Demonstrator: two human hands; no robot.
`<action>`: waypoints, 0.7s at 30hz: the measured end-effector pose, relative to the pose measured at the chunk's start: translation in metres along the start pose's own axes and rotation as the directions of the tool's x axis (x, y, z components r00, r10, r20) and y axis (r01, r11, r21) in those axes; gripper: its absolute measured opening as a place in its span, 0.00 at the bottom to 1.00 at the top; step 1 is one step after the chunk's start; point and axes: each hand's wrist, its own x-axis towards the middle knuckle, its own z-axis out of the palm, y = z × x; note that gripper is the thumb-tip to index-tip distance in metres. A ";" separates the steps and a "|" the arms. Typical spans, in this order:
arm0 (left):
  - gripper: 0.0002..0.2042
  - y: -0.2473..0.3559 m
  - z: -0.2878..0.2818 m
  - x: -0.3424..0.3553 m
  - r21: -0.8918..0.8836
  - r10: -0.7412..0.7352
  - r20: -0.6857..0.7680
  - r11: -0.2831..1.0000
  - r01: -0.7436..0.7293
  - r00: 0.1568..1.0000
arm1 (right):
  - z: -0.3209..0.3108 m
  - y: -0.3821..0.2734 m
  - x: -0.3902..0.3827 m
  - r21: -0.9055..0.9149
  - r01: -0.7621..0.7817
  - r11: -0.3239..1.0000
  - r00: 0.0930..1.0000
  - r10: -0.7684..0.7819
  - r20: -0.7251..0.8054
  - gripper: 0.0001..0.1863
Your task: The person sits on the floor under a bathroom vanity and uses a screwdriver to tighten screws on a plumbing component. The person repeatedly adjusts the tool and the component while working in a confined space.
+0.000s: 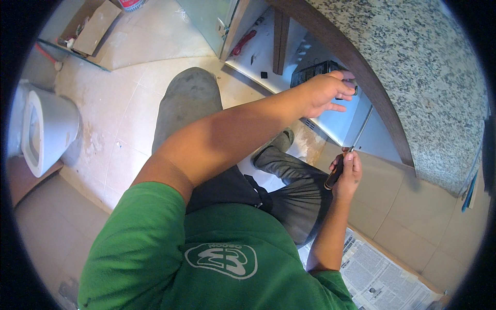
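My left hand [328, 94] reaches across into the low cabinet below the curved countertop. Its fingers are bent round a small dark part [354, 91] near the cabinet's edge; what that part is, I cannot make out. Lower down, my right hand [349, 172] is closed round a screwdriver [334, 177] by its dark handle. The long thin metal shaft points up and away, along the pale inner panel [380, 132]. The tip lies below my left hand, and I cannot tell whether it touches anything. Behind my left wrist, a black box-like thing [314, 71] sits inside the cabinet.
The speckled stone countertop [403, 57] curves overhead with a dark wooden edge. A glass door [204, 23] stands at the cabinet's far side. A red tool [244, 42] lies inside. A toilet [49, 132] and cardboard box [95, 28] are left; newspaper [380, 279] lies lower right.
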 end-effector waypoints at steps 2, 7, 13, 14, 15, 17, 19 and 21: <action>0.28 -0.001 0.002 0.000 -0.013 0.051 -0.055 0.999 -0.052 0.997 | -0.002 0.004 0.000 -0.002 0.002 1.000 1.000 -0.002 0.003 0.18; 0.17 0.002 -0.003 0.006 0.043 0.175 -0.290 0.985 -0.169 0.941 | -0.003 0.011 -0.002 -0.031 -0.019 0.999 0.999 0.020 0.028 0.19; 0.11 0.008 0.003 0.011 0.107 0.247 -0.362 0.969 -0.223 0.899 | 0.003 0.010 -0.005 -0.027 -0.046 0.999 0.999 0.047 0.024 0.18; 0.10 0.007 0.005 0.013 0.080 0.255 -0.381 0.967 -0.243 0.889 | 0.004 0.009 -0.004 -0.040 -0.046 0.998 0.999 0.047 0.027 0.18; 0.08 0.007 0.007 0.015 0.053 0.262 -0.401 0.963 -0.263 0.878 | 0.005 0.008 -0.003 -0.052 -0.046 0.998 0.998 0.047 0.031 0.18; 0.07 0.006 0.008 0.016 -0.001 0.248 -0.416 0.962 -0.273 0.875 | 0.006 0.007 -0.003 -0.055 -0.034 0.998 0.999 0.035 0.022 0.18; 0.06 0.006 0.008 0.015 -0.057 0.208 -0.404 0.966 -0.251 0.891 | 0.006 0.007 -0.003 -0.052 -0.026 0.998 1.000 0.027 0.014 0.18; 0.08 0.004 0.005 0.014 -0.070 0.179 -0.364 0.973 -0.218 0.914 | 0.004 0.009 -0.006 -0.047 -0.026 0.999 1.000 0.027 0.013 0.18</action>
